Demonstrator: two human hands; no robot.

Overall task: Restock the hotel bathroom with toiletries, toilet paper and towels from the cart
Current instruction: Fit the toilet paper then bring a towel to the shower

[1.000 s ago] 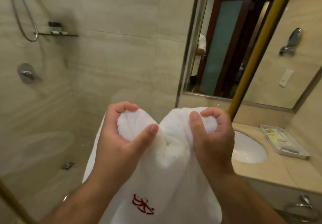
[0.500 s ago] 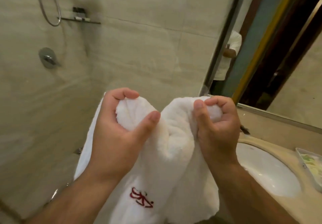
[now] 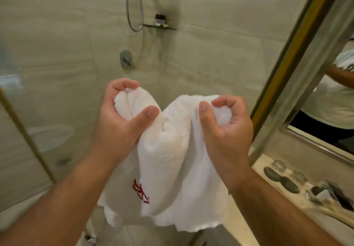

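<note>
Left hand [image 3: 122, 115]: clamped on one top corner of the towel [image 3: 168, 150], fingers curled over the edge, thumb pressed across the front of the cloth.
Right hand [image 3: 226, 129]: bunching the other top corner in curled fingers, thumb upright against the fabric.
Towel: white and thick, held up in the air between both hands; it sags in a fold between the two grips and hangs below them, with its ragged lower edge free.
Red stitching [image 3: 141, 191]: on the towel's front, below the left hand's grip.
Shower handle [image 3: 126, 59]: on the tiled wall beyond and above the left hand.
Shower hose [image 3: 135, 6]: loops down the wall higher up.
Small shelf [image 3: 160, 26]: beside the hose, carrying little bottles [image 3: 160, 19].
Mirror frame [image 3: 298, 64]: slants up to the right of the right hand.
Counter [image 3: 257, 166]: below and right of the right wrist, with dark round coasters [image 3: 281, 180] and blurred glasses [image 3: 278, 165].
</note>
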